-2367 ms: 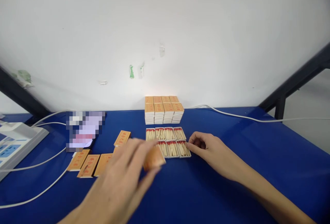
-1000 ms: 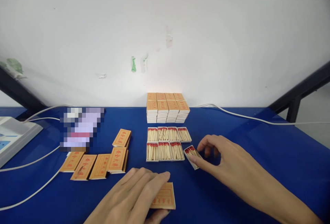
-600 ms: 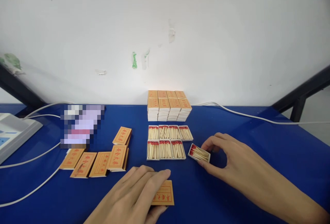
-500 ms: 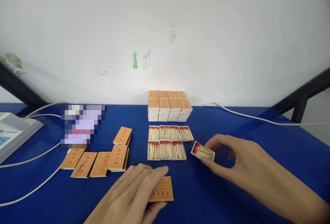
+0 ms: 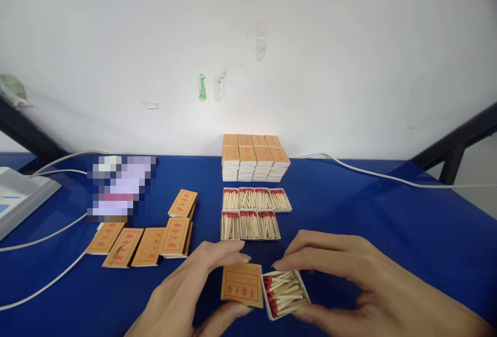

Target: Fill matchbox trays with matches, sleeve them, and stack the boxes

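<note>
My left hand (image 5: 194, 285) grips an orange matchbox sleeve (image 5: 242, 284) with red print between thumb and fingers. In my right hand (image 5: 345, 275) is a white matchbox tray (image 5: 306, 286) full of red-headed matches (image 5: 285, 293), pinched at its far and near sides. The tray's left end meets or almost meets the sleeve's right end; it is slightly tilted against it. Beyond my hands, several filled open trays (image 5: 250, 224) lie in two rows. More sleeves (image 5: 176, 236) lie to the left, some overlapping.
A neat stack of closed matchboxes (image 5: 256, 157) stands near the wall. At the left are a blurred flat object (image 5: 124, 187), a white device (image 5: 23, 197) and white cables (image 5: 58, 288). Another cable (image 5: 368, 174) runs along the back right of the blue table (image 5: 388, 213).
My right hand has brought the filled tray left and nearer, up to the sleeve's right end. The tray has turned. My left hand has shifted its fingers, showing more of the sleeve.
</note>
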Tool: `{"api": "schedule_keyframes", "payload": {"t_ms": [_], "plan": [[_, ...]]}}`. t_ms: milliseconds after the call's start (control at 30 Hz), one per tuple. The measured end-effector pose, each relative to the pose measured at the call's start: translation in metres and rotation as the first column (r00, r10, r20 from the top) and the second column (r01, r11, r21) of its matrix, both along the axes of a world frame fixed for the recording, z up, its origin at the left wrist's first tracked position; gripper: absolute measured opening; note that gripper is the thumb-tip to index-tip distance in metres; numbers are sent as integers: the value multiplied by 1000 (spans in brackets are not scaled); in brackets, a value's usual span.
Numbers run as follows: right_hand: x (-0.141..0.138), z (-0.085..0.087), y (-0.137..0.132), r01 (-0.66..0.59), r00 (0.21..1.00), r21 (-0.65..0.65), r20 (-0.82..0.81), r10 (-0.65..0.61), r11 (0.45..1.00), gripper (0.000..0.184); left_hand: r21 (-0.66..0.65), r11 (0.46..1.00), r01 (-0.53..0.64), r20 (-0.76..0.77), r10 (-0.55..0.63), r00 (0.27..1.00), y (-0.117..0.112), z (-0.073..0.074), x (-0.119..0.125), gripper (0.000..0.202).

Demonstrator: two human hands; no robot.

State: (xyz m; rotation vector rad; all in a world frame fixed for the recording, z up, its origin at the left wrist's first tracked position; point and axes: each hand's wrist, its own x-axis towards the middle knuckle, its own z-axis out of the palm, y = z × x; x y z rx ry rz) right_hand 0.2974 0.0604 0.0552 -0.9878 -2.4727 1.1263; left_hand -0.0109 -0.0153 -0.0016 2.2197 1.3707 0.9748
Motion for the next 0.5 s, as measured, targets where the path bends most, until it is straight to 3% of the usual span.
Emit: {"api": "schedule_keyframes", "payload": {"t_ms": [200, 400, 500], "plan": [[-1, 2, 2, -49, 996, -62, 75, 54, 997, 38, 2, 999, 43, -6, -43, 999, 0, 5, 0, 55], [-9, -4, 1, -54, 998, 112, -31, 57, 992, 29, -1, 995, 96, -14, -96, 995, -1, 6, -2, 57], [-11, -5, 1, -62, 992, 217, -96, 84, 974, 38, -14, 998, 59, 2, -59, 998, 0, 7, -3, 58]]}}
